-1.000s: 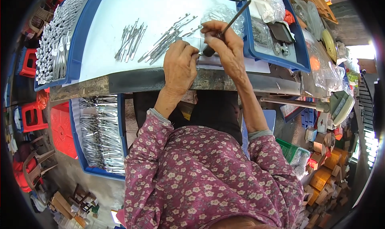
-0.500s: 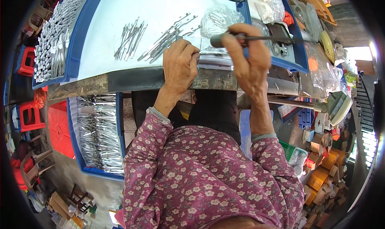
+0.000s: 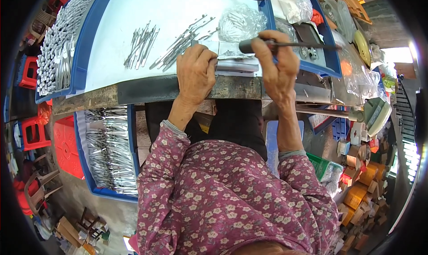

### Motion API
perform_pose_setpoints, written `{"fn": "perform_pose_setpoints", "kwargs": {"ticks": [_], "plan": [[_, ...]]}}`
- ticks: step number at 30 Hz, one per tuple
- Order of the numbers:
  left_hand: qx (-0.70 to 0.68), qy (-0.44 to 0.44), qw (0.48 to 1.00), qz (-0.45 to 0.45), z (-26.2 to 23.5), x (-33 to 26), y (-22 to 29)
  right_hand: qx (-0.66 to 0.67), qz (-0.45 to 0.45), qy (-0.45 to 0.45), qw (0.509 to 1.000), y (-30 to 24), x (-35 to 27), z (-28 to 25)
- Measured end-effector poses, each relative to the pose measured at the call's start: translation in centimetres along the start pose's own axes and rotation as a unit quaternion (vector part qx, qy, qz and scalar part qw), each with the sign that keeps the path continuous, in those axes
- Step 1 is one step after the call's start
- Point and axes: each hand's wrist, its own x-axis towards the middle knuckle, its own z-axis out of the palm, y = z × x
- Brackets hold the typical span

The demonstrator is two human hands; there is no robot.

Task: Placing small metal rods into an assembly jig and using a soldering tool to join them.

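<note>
My left hand (image 3: 195, 72) rests at the table's front edge with its fingers curled and pressed together. What they pinch is hidden; a small grey metal end (image 3: 195, 43) shows beyond the knuckles. In my right hand (image 3: 281, 70) is a screwdriver (image 3: 249, 46), its dark handle's butt toward the left and its long dark shaft toward the right. It hangs above a metal block (image 3: 238, 66) lying beside my left hand. Thin metal strips (image 3: 183, 41) lie in a loose pile past my left hand, with a second pile (image 3: 141, 46) farther left.
A clear plastic bag (image 3: 243, 23) of small parts lies behind the block. A blue tray (image 3: 58, 54) of upright metal pieces stands at left, and another blue tray (image 3: 135, 154) of metal pieces sits below the table. At right a blue tray (image 3: 332, 63) holds bags. A lamp (image 3: 376, 116) stands nearby.
The view has shifted slightly. My right hand still grips the screwdriver over the block, at nearly the same height. My left hand keeps its curled hold.
</note>
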Motion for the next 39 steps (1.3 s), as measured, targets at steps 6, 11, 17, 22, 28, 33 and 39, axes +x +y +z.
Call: {"fn": "perform_pose_setpoints", "kwargs": {"ticks": [6,11,17,22,28,33,39], "plan": [[0.006,-0.002,1.0,0.009,0.2,0.0,0.0,-0.091,-0.003,-0.108,0.99,2.9,-1.8,1.7],[0.01,-0.003,1.0,0.007,0.1,0.0,0.3,0.015,0.163,-0.018,0.986,3.6,-2.1,0.6],[0.006,-0.007,1.0,0.006,0.0,0.0,-0.2,0.058,0.131,0.053,0.988,1.5,-0.9,-1.8],[-0.005,-0.017,1.0,-0.005,0.0,0.2,0.1,-0.06,-0.026,0.096,0.993,3.8,-2.0,-0.7],[-0.004,-0.019,1.0,-0.008,-0.1,0.0,-0.1,0.002,0.137,-0.001,0.991,4.5,-2.9,0.6],[-0.002,-0.013,1.0,0.003,0.0,0.0,-0.1,-0.003,0.163,0.007,0.987,4.6,-3.2,0.0],[-0.007,-0.02,1.0,-0.009,-0.1,0.0,-0.1,0.01,0.164,0.005,0.986,4.3,-2.9,0.3]]}}
